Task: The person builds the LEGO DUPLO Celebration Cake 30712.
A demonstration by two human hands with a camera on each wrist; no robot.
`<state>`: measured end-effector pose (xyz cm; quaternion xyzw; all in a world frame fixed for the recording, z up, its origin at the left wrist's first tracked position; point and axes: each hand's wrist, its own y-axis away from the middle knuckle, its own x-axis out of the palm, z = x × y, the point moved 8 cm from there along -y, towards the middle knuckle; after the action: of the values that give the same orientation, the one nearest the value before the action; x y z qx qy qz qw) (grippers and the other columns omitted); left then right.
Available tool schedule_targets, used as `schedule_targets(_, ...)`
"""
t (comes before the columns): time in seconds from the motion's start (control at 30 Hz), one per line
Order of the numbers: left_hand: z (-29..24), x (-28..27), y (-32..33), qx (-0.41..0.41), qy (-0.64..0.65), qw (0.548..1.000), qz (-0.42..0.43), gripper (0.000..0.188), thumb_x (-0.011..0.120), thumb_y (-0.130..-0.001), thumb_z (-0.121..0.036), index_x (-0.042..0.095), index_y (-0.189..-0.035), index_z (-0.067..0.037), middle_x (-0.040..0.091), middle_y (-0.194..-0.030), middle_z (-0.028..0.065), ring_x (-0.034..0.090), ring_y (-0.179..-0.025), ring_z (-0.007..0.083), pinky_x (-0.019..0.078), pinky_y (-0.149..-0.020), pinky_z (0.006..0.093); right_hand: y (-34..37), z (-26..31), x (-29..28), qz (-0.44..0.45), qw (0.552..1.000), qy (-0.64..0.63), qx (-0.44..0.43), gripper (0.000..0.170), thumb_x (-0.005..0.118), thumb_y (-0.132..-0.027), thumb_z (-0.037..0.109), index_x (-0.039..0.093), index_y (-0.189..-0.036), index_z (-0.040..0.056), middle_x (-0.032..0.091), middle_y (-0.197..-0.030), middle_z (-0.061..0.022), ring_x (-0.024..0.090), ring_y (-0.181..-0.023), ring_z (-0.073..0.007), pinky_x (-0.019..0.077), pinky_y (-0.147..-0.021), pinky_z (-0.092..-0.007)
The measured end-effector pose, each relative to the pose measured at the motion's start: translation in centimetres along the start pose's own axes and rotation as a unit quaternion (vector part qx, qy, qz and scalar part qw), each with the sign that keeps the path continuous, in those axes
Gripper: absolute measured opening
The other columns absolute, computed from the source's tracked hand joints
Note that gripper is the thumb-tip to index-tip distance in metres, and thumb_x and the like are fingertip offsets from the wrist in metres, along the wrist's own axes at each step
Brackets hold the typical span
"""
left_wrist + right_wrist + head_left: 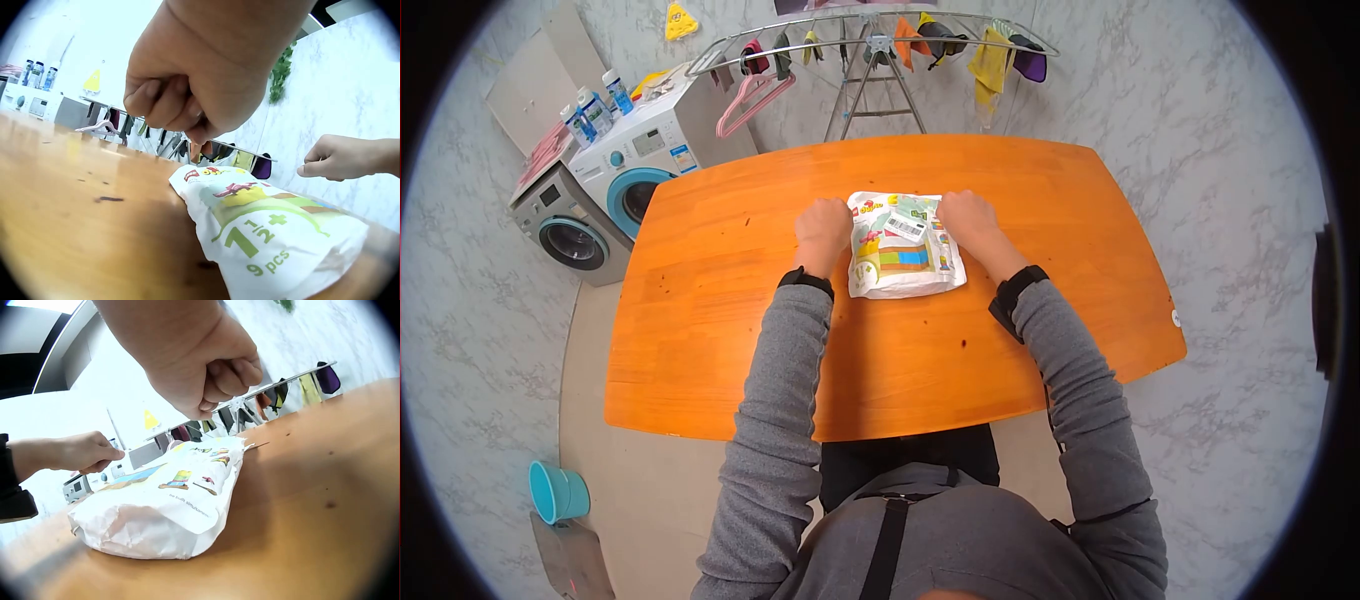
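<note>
Orange-brown wooden tabletop (700, 330), curved edges. Crinkled white rectangular packet (905, 262), multicoloured print, lies between and below the fingers. Left hand (824, 230), right hand (972, 226): fingers curled into fists, near packet's far corners.

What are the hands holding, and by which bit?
Nothing. The left hand and right hand are both curled, with a gap between each and the packet lying on the table.

Both gray-sleeved arms (772, 385) stretch up from the frame's bottom; left hand (823, 230) and right hand (970, 226), fingers (167, 109) curled in, sit apart above center.
</note>
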<state>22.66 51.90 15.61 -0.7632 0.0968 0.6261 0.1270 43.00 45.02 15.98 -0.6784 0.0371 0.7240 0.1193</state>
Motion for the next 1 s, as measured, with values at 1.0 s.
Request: schedule_targets(1.0,0.3,2.5,0.4,0.028,0.012,0.999,0.032,0.027,0.051,-0.086,-0.021,0.07,-0.096,-0.005,0.068,-0.099,0.0208,0.067,-0.091,0.0366,0.0544,-0.078,0.0432,0.5,1.5,-0.3,0.003,0.999,-0.013,-0.039,0.029,0.05,-0.085,0.022,0.07,-0.085,0.0019,0.068,-0.087,-0.0222,0.068,-0.082,-0.0371,0.0538,-0.072,-0.0466)
